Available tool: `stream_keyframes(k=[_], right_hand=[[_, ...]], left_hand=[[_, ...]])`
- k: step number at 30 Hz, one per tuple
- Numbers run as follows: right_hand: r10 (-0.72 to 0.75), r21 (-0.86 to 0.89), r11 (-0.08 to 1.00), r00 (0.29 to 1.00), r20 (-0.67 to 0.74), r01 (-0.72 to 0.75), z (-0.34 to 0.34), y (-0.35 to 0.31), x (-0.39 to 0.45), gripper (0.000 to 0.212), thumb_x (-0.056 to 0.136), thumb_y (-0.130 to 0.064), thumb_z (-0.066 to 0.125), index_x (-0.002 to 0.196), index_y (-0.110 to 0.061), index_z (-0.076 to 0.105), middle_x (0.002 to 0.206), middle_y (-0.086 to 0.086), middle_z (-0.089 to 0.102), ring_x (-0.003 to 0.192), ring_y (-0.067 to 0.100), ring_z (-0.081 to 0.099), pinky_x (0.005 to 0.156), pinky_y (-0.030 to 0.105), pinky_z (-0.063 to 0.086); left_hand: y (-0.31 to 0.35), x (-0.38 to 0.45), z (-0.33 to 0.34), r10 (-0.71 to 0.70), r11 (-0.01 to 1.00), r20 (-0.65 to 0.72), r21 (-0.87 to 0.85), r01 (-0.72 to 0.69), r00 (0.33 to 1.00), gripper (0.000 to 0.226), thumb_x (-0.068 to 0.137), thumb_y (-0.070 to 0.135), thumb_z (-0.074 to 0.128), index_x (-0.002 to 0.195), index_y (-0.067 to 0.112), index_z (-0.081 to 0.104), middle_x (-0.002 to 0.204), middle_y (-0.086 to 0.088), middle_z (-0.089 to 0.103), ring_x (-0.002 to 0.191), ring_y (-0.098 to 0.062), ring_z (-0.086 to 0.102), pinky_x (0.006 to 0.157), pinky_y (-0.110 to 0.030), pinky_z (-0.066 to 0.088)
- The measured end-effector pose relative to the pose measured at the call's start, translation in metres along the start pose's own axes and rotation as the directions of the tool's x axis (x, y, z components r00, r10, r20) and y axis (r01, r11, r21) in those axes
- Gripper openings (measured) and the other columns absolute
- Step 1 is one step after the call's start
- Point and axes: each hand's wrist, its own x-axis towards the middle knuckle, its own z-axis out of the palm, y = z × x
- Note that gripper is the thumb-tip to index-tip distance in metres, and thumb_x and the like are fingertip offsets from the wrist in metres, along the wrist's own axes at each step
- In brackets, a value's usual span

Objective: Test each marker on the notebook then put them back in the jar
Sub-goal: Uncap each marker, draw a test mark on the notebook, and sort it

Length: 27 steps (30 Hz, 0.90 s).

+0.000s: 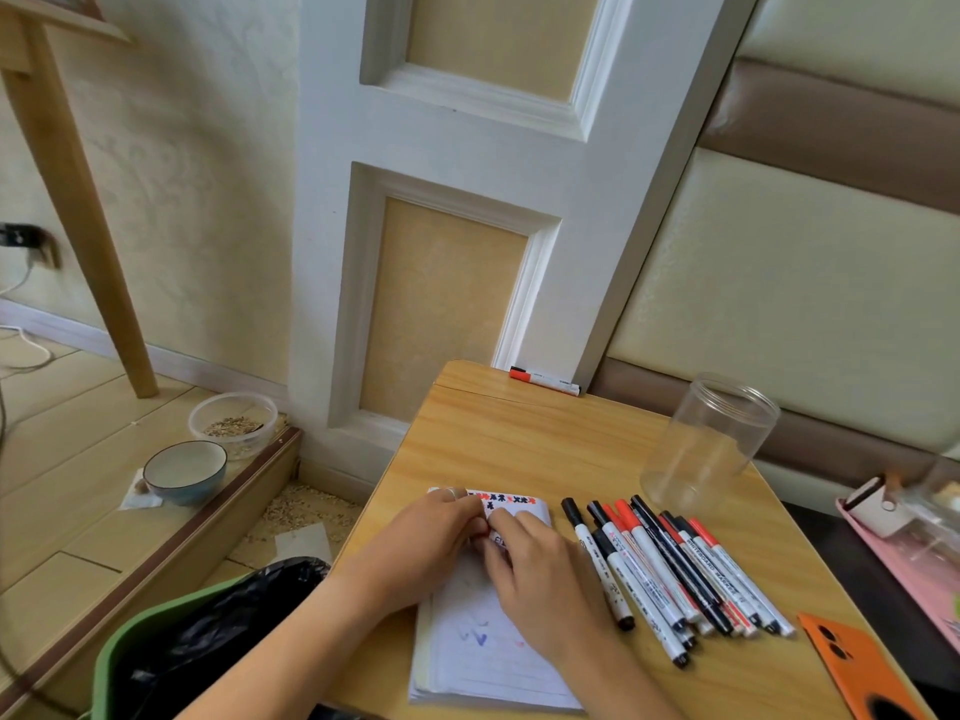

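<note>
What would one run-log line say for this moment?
stage: testing marker | left hand and right hand: together on one marker over notebook | jar: no markers inside | marker pile: beside notebook

Bare tabletop [519, 439] beyond the notebook [483, 652]; markers [670, 569] and jar [711, 439] rightward.

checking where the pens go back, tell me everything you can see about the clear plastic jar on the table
The clear plastic jar is a see-through cylinder with a threaded rim at its open mouth and no lid on it. It looks empty: no markers are inside. It stands upright on the light wooden table, toward the far right corner, near the padded wall. The row of black-capped and red-capped markers lies just in front of it; whether the nearest caps touch its base is unclear. Neither hand touches it.
</note>
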Motion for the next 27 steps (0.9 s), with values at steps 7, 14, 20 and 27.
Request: stream_keyframes(k=[7,14,20,27], right_hand=[[0.052,0.012,0.999,0.997,0.058,-0.053,-0.007,0.001,-0.002,0.035,0.101,-0.054,0.021,0.111,-0.035,0.048,0.08,-0.006,0.057,0.073,0.023,0.059,0.059,0.039,0.041],[0.154,-0.007,0.988,0.979,0.137,-0.154,-0.017,-0.009,-0.002,0.023,0.108,-0.05,0.032,0.116,-0.035,0.047,0.092,0.001,0.067,0.086,0.03,0.063,0.062,0.039,0.035],[0.206,-0.054,0.978,0.966,0.155,-0.2,-0.016,-0.011,0.0,0.04,0.106,-0.059,0.026,0.115,-0.032,0.054,0.093,0.003,0.069,0.084,0.03,0.063,0.062,0.038,0.035],[0.212,-0.074,0.977,0.962,0.172,-0.202,-0.02,-0.015,0.002,0.052,0.104,-0.067,0.024,0.127,-0.029,0.051,0.099,0.003,0.07,0.086,0.03,0.064,0.059,0.037,0.033]], left_hand=[[0.002,0.004,0.003,0.068,0.994,-0.029,0.083,-0.066,0.997,0.048,0.095,0.047,0.016,0.088,0.016,0.052,0.085,0.001,0.049,0.08,-0.019,0.044,0.067,-0.035,0.035],[-0.001,0.012,0.005,0.136,0.99,-0.043,0.043,-0.134,0.99,0.04,0.099,0.037,0.027,0.088,0.013,0.057,0.084,0.0,0.051,0.077,-0.01,0.037,0.067,-0.026,0.027],[-0.004,0.017,-0.002,0.175,0.984,-0.032,-0.013,-0.175,0.984,0.03,0.098,0.029,0.037,0.087,0.012,0.059,0.085,0.001,0.053,0.081,-0.012,0.044,0.066,-0.028,0.033],[-0.015,0.018,-0.015,0.082,0.992,-0.076,-0.086,-0.089,0.994,0.011,0.101,0.021,0.054,0.098,0.023,0.064,0.095,0.013,0.055,0.091,0.0,0.049,0.077,-0.023,0.043]])
